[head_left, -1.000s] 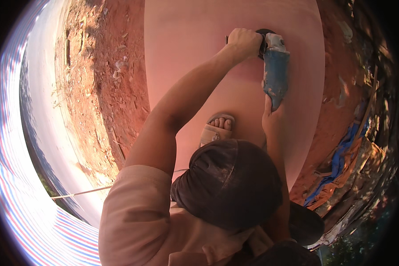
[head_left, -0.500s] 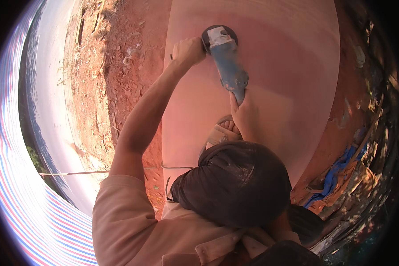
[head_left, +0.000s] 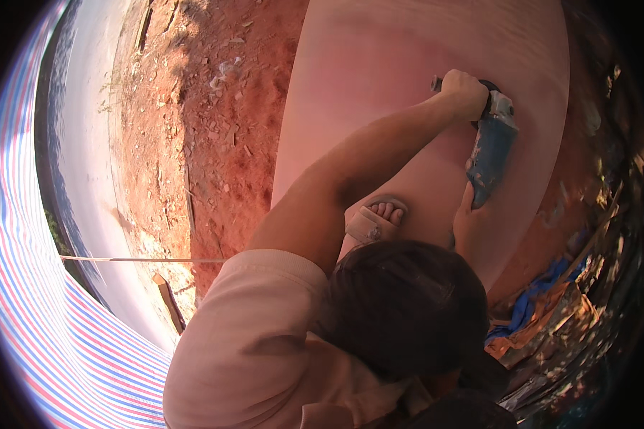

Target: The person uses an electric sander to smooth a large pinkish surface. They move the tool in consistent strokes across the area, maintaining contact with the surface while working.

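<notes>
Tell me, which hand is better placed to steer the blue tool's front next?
Probably the left hand: it grips the side handle near the front of the blue tool; the right hand holds the rear end.

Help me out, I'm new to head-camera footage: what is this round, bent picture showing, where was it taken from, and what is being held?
There is no machine arm here, just a person's two bare hands. The picture comes from a wide fisheye camera worn on the head and looking down, so straight edges bend near the rim.

The left hand grips the front end of a blue power tool; the right hand holds its rear end. Its front end is over a large pinkish panel, and a foot in a sandal appears to stand on that panel too. Around it lie reddish ground and, at far left, a striped sheet.
</notes>
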{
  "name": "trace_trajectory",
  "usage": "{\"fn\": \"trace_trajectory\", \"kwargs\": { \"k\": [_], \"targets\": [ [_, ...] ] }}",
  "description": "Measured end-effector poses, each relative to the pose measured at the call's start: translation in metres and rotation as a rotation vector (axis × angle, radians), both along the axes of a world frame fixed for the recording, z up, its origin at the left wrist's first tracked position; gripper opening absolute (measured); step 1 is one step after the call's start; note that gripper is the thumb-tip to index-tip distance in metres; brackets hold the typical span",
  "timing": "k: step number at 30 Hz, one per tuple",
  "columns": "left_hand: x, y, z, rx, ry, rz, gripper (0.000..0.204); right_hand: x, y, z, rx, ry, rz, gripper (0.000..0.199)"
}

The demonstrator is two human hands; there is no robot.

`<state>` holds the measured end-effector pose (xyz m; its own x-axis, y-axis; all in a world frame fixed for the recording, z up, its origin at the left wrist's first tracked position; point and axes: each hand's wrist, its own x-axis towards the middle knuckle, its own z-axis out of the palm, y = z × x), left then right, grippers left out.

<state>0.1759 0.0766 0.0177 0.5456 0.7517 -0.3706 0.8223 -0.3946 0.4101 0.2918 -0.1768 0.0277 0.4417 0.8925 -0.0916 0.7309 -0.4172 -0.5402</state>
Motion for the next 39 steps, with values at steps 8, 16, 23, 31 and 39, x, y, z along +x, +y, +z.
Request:
{"fn": "trace_trajectory", "kwargs": {
  "k": [8,16,23,31,39],
  "targets": [
    [-0.243,0.006,0.002,-0.014,0.246,0.540,0.031,-0.137,0.084,-0.006,-0.186,0.237,0.360,0.049],
    [-0.285,0.018,0.015,-0.011,0.300,0.632,0.037,-0.171,0.112,-0.001,-0.225,0.266,0.423,0.045],
    [-0.181,0.032,0.008,0.007,0.234,0.413,0.035,-0.111,0.071,-0.004,-0.137,0.251,0.142,0.041],
    [-0.041,0.033,0.015,0.014,0.214,0.137,0.038,-0.036,0.031,-0.011,-0.009,0.167,-0.087,0.040],
    [0.090,0.031,0.007,-0.022,0.328,-0.102,0.038,0.033,0.004,-0.016,-0.097,0.270,-0.323,0.040]
  ]
}}
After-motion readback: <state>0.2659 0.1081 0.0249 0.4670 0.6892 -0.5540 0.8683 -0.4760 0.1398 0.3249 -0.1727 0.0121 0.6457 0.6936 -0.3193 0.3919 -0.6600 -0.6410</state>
